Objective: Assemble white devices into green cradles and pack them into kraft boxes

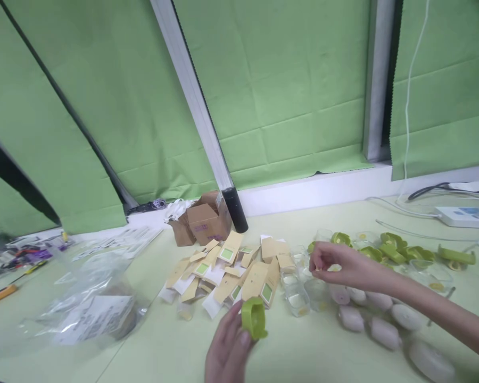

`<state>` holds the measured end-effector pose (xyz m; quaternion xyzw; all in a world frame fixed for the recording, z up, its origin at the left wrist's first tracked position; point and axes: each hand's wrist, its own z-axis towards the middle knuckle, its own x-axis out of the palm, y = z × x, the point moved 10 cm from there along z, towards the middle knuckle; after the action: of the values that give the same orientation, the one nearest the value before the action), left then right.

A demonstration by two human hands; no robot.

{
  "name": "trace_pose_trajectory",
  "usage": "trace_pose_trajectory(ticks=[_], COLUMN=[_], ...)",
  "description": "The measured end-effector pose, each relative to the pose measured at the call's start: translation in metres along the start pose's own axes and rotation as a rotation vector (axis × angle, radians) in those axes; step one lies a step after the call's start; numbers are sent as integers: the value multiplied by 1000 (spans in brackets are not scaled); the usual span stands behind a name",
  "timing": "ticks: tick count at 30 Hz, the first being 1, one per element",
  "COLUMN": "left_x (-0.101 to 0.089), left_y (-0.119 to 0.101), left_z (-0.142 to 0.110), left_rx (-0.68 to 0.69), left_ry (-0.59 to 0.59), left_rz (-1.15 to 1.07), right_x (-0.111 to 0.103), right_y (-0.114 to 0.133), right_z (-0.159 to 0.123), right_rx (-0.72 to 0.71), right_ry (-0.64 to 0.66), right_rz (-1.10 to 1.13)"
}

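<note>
My left hand (228,343) is closed around a small green plastic cup-like part (254,318), its hollow side facing me, low in the middle of the view. Farther right, my right hand (335,263) hovers with thumb and fingertips pinched together; whatever they hold, if anything, is too small to make out. Beneath it stand several clear plastic cups (296,299) with yellowish spots at the bottom. More green plastic parts (393,247) lie behind my right wrist. Several whitish rounded pieces (385,333) are spread below my right forearm.
Small tan cardboard boxes (225,276) with green windows lie heaped mid-table. Behind them are an open brown carton (209,221) and a black cylinder (235,210). A clear plastic bag (99,314) lies left, near an orange-handled tool (0,296). A white power strip (465,215) with cables sits back right.
</note>
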<state>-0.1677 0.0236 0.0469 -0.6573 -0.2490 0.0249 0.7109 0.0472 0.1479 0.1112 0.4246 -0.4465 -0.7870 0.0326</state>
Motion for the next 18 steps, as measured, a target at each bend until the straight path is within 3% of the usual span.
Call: trace_pose_trajectory(ticks=[4,8,10,14,18], left_x=[79,125,130,119,113], left_y=[14,29,41,59,62], left_z=[19,34,38,41,36], left_rx=[-201,-196,-194,-163,-139], left_ry=[269,437,456,421,398], left_rz=[-399,-465,-435,-390,-326], right_x=[-4,-19,-20,-8,11], right_y=[21,32,25,6,14], right_z=[-8,-9,-9,-7,-6], right_rx=[21,-41,-14,93,17], right_ry=[-80,-286,-335,-349,-289], right_rz=[361,280,279,291,253])
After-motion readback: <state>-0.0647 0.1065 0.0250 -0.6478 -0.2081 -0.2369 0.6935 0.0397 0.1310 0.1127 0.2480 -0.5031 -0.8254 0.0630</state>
